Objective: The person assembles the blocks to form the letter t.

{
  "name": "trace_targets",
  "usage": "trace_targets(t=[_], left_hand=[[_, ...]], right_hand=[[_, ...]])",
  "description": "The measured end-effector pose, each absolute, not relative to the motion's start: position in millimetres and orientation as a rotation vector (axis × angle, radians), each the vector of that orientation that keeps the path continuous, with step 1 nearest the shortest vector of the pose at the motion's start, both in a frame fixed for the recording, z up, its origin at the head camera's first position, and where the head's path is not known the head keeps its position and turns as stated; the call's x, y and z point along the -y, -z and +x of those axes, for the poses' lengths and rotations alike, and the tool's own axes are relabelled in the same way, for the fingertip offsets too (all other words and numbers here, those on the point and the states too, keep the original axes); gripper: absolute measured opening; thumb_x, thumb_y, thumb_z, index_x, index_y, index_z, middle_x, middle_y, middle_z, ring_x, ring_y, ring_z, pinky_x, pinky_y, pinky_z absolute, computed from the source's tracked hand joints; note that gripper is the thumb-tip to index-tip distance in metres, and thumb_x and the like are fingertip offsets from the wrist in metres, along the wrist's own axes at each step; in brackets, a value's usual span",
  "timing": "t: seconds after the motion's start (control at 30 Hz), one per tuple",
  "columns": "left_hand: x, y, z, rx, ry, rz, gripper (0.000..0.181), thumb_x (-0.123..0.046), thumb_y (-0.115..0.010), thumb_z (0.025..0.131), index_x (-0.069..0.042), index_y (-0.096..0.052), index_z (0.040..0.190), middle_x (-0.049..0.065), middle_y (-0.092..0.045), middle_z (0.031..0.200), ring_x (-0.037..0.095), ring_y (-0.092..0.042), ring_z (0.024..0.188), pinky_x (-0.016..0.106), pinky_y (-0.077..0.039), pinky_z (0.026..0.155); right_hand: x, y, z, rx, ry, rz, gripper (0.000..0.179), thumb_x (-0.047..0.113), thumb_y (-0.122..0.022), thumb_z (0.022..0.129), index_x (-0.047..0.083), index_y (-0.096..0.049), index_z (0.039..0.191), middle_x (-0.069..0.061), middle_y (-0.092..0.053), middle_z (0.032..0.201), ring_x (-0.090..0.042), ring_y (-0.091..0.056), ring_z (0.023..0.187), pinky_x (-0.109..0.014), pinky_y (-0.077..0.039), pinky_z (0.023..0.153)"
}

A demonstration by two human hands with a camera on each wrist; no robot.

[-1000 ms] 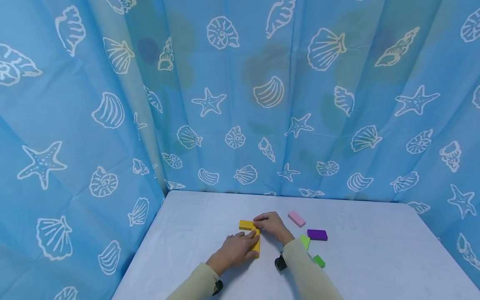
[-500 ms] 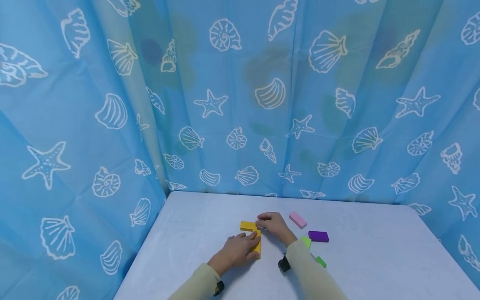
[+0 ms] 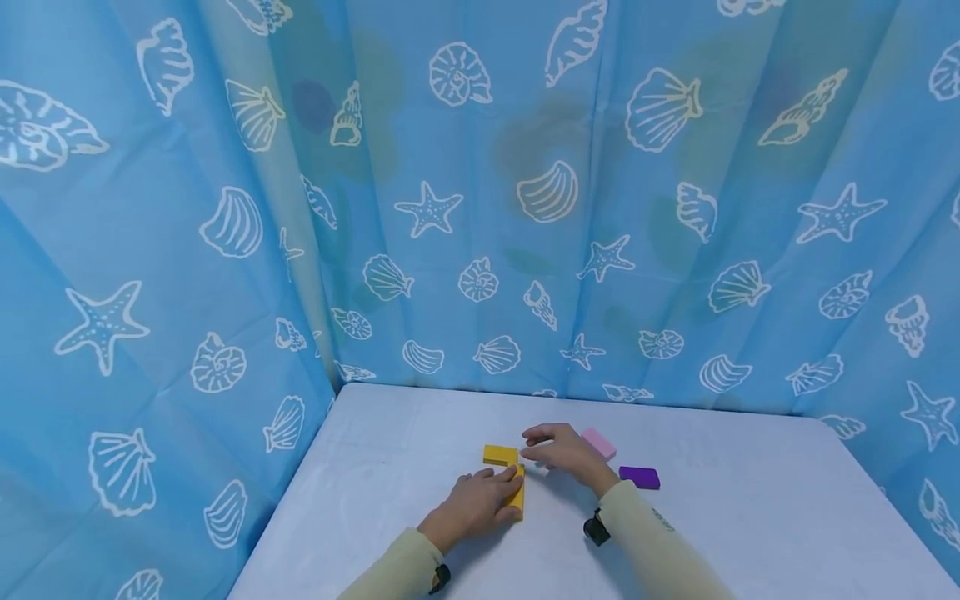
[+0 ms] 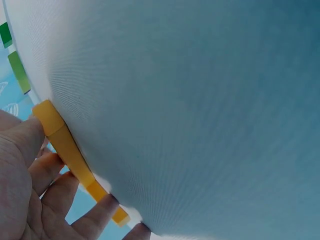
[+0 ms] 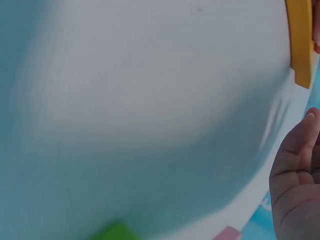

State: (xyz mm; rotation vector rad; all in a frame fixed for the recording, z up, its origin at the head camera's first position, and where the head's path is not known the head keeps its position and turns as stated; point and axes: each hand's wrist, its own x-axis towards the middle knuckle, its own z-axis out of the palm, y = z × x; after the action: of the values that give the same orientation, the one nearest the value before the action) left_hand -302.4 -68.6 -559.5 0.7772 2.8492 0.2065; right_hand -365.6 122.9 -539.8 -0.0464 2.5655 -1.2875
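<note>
Two yellow blocks lie near the middle of the table, almost meeting at a corner. One yellow block [image 3: 500, 455] runs sideways; the other yellow block [image 3: 518, 498] points toward me. My left hand [image 3: 468, 506] holds this second block, thumb at its near end and fingers along its side and far end. In the left wrist view the yellow block [image 4: 71, 152] shows between thumb and fingers. My right hand [image 3: 564, 452] hovers just right of the blocks, fingers loosely bent, holding nothing. The right wrist view shows this right hand [image 5: 297, 175] apart from the yellow block [image 5: 301, 42].
A pink block [image 3: 600, 443] lies just behind the right hand, and a purple block [image 3: 640, 477] sits farther right. Green blocks [image 4: 19, 72] appear in the left wrist view; the right forearm hides them in the head view. A blue shell-print curtain [image 3: 480, 208] surrounds the white table [image 3: 390, 450].
My right hand has let go of the yellow blocks' corner and moved right, its forearm now covering the green blocks. The left hand stays on its block. The head view has shifted slightly.
</note>
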Motion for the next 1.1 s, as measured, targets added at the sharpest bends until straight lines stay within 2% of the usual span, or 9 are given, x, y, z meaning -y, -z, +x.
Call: trace_targets(t=[0.23,0.43,0.73,0.93,1.1], left_hand=[[67.9,558.9,-302.0,-2.844,-0.216,0.776,0.061,-0.06,-0.052,0.094,-0.032,-0.047,0.148,-0.011,-0.04,0.156,0.031,-0.05,0.136,0.06,-0.046,0.101],[67.7,557.0,-302.1,-2.834,-0.21,0.767,0.061,-0.06,-0.05,0.095,-0.032,-0.045,0.149,-0.011,-0.039,0.157,0.031,-0.048,0.137,0.059,-0.045,0.102],[67.7,554.2,-298.4,-2.838,-0.207,0.775,0.061,-0.058,-0.051,0.095,-0.03,-0.045,0.149,-0.01,-0.039,0.157,0.029,-0.047,0.138,0.058,-0.045,0.103],[69.0,553.0,-296.9,-2.849,-0.205,0.799,0.06,-0.057,-0.05,0.096,-0.029,-0.045,0.149,-0.01,-0.038,0.158,0.03,-0.047,0.138,0.058,-0.045,0.103],[70.1,554.5,-298.3,-2.85,-0.21,0.807,0.06,-0.058,-0.05,0.096,-0.03,-0.045,0.149,-0.011,-0.038,0.158,0.03,-0.047,0.138,0.058,-0.045,0.103]], right_hand=[[-144.0,531.6,-367.1,-2.582,1.297,-0.15,0.039,0.027,-0.076,0.087,0.015,-0.069,0.124,0.0,-0.07,0.114,-0.016,-0.063,0.096,-0.037,-0.059,0.082],[-164.8,523.5,-365.5,-2.571,1.337,-0.2,0.04,0.025,-0.075,0.089,0.009,-0.068,0.124,-0.007,-0.07,0.117,-0.019,-0.065,0.098,-0.039,-0.059,0.081],[-197.5,520.2,-368.9,-2.576,1.357,-0.076,0.042,0.027,-0.074,0.089,0.01,-0.067,0.127,-0.005,-0.068,0.12,-0.021,-0.065,0.1,-0.041,-0.058,0.083],[-217.9,517.5,-366.8,-2.551,1.425,-0.069,0.048,0.028,-0.073,0.09,0.005,-0.063,0.13,-0.013,-0.066,0.125,-0.029,-0.068,0.1,-0.043,-0.058,0.085],[-232.3,518.4,-364.0,-2.582,1.405,-0.031,0.049,0.029,-0.072,0.09,0.005,-0.061,0.132,-0.014,-0.065,0.128,-0.03,-0.063,0.112,-0.043,-0.057,0.09]])
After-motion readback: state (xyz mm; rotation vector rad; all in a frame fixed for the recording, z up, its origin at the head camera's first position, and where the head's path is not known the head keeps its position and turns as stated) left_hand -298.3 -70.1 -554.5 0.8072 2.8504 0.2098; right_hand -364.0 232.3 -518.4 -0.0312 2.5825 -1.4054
